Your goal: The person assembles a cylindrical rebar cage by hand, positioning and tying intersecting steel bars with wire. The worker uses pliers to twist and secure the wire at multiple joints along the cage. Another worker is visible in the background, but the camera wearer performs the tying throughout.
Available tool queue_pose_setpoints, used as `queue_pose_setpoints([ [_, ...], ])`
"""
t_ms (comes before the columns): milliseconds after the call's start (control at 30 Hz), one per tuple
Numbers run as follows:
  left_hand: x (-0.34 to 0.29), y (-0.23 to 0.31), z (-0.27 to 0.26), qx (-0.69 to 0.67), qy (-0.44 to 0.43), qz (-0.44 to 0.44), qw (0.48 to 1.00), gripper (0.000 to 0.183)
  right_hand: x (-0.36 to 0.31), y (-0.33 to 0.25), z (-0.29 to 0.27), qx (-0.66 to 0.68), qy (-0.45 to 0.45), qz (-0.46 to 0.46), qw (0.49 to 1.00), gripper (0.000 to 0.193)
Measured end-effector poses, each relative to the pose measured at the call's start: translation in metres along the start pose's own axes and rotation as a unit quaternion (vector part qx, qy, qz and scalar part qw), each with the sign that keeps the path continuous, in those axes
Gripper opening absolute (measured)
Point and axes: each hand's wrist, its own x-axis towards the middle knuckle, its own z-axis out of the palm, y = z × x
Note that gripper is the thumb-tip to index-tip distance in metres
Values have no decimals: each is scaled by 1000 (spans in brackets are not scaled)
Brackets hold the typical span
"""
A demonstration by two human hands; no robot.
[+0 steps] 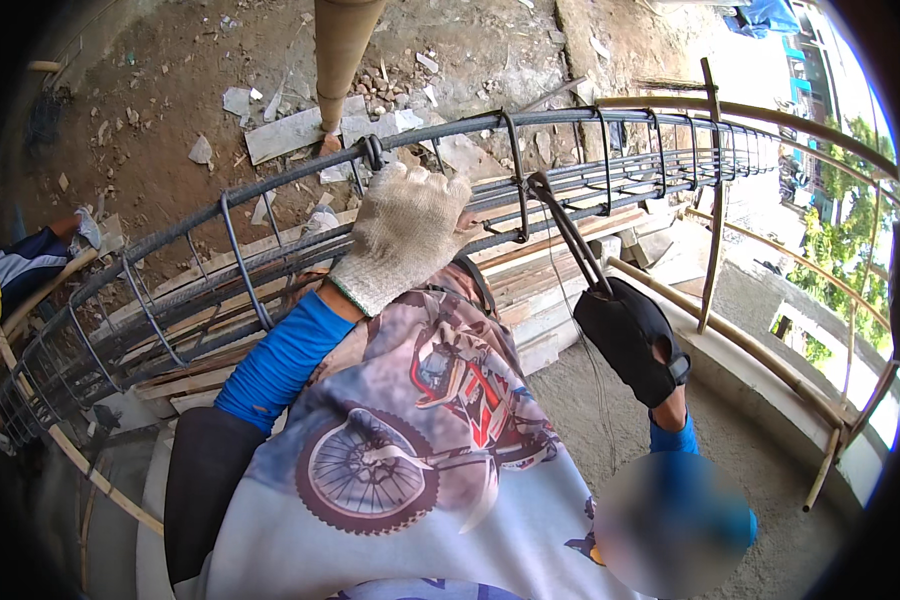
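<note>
A long rebar cage [232, 238] of dark steel bars and stirrups stretches across in front of me. My left hand [402, 225], in an off-white knit glove, is closed against the cage just left of a stirrup [516, 165]. Its curled fingers hide whatever they grip. In a black glove, my right hand [625, 335] grips the handles of dark steel pincers [572, 235]. The pincers' jaws are at that same stirrup, near the middle of the cage. Thin tie wires [582, 355] hang down beside the black glove.
Wooden boards [550, 250] lie beneath the cage. Bamboo poles [735, 335] form a frame on the right, and a thick post [342, 60] rises beyond the cage. Rubble [380, 90] litters the dirt ground. Another person's leg [45, 243] shows at far left.
</note>
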Motion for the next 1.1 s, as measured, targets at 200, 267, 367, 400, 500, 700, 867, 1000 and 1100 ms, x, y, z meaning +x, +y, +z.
queue_pose_setpoints([
  [200, 3, 8, 1, -19, -26, 6, 999, 32, -7, -14, 4, -108, -6, 24, 994, 19],
  [267, 1, 9, 0, -10, -34, -3, 999, 33, -8, -27, 0, -155, -36, 92, 983, 20],
  [367, -1, 10, -1, -5, -53, -6, 999, 34, -14, -42, -8, -169, -24, 155, 973, 21],
  [400, -1, 11, -1, -9, -44, -6, 999, 34, -15, -43, -9, -165, -6, 137, 977, 21],
  [500, 1, 12, 0, -19, -47, -3, 999, 34, -13, -32, -9, -218, 37, -44, 974, 21],
  [700, 2, 16, -17, -67, 1, -17, 998, 37, -15, -2, -37, 65, -105, 106, 987, 39],
  [867, -15, 43, -46, -170, -25, -52, 984, 43, -14, -12, -61, 240, -150, 177, 943, 44],
  [1000, -18, 59, -48, -526, -258, -265, 766, 39, 5, -19, -62, 63, -309, 110, 942, 45],
  [1100, -3, 63, -29, -636, -276, -318, 646, 44, 18, -17, -61, 159, -371, 211, 890, 51],
])
